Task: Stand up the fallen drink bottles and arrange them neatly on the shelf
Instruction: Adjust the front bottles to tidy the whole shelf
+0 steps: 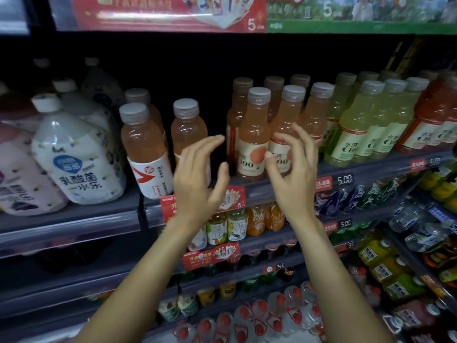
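Hands raised empty before the shelf [272, 191], fingers loosely spread: left hand [197, 179], right hand [294, 172]. Stood upright just behind the left hand, long axis vertical: peach bottle [189, 129]. Nearer the left; nothing gripped.

At frame centre, the left hand [197, 179] and right hand [293, 174] hover spread-fingered, holding nothing, before upright peach drink bottles [253, 134] on the shelf [366, 169].

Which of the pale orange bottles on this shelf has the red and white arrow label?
The front-left orange bottle, next to the white milky-drink bottle. Its label has a red arrow; the cluster bottles carry cream labels with a peach circle.
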Motion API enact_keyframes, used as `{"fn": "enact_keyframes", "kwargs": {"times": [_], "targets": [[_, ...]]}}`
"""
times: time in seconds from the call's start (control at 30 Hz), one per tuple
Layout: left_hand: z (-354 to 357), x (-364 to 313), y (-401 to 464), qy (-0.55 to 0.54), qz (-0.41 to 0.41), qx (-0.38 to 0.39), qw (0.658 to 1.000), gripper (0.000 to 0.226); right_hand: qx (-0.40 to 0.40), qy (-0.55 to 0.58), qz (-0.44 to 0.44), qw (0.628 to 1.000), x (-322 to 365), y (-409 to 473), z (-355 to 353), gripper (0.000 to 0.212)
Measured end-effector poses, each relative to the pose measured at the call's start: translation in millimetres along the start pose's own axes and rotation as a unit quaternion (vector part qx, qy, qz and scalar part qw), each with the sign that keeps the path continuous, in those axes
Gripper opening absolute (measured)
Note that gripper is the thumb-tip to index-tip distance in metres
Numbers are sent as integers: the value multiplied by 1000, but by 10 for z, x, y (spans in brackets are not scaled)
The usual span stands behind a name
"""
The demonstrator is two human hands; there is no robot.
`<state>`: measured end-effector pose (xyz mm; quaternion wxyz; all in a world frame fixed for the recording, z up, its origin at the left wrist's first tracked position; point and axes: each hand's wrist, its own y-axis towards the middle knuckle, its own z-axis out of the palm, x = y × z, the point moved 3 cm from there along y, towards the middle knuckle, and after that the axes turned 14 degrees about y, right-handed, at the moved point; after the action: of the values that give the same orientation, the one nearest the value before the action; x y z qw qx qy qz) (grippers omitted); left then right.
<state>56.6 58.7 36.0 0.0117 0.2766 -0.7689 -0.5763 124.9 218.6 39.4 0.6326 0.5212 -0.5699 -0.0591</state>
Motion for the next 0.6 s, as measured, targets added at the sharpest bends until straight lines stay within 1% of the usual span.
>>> {"fn": "enact_keyframes", "kwargs": {"times": [0.03,0.07,0.1,0.17,0.2,0.23,0.3,0.33,0.4,0.47,0.6], "targets": [[-112,92,-29,42,38,-47,997,33,13,11,-4,1000,46,-25,82,32],[-214,209,-53,85,57,-83,991,34,28,27,-5,999,88,-44,185,34],[-298,343,-74,122,56,-108,985,36,45,44,-4,998,132,-59,295,36],[-423,624,-90,148,13,-136,979,44,76,76,-3,994,200,-91,517,42],[-456,761,-83,138,-16,-131,982,51,89,89,2,992,213,-103,629,46],[-463,878,-66,123,-46,-110,985,59,102,101,11,990,220,-112,734,50],[-435,1056,-8,99,-116,-44,987,79,125,126,40,983,235,-126,947,61],[-402,1112,19,76,-156,-11,985,87,133,142,57,979,239,-130,1032,66],[-345,1193,61,15,-221,27,975,95,140,175,85,971,239,-119,1178,74],[-323,1247,84,-12,-239,28,971,92,141,202,107,963,225,-104,1296,76],[-268,1269,69,-34,-230,-4,973,74,128,232,126,956,199,-112,1418,78]]}}
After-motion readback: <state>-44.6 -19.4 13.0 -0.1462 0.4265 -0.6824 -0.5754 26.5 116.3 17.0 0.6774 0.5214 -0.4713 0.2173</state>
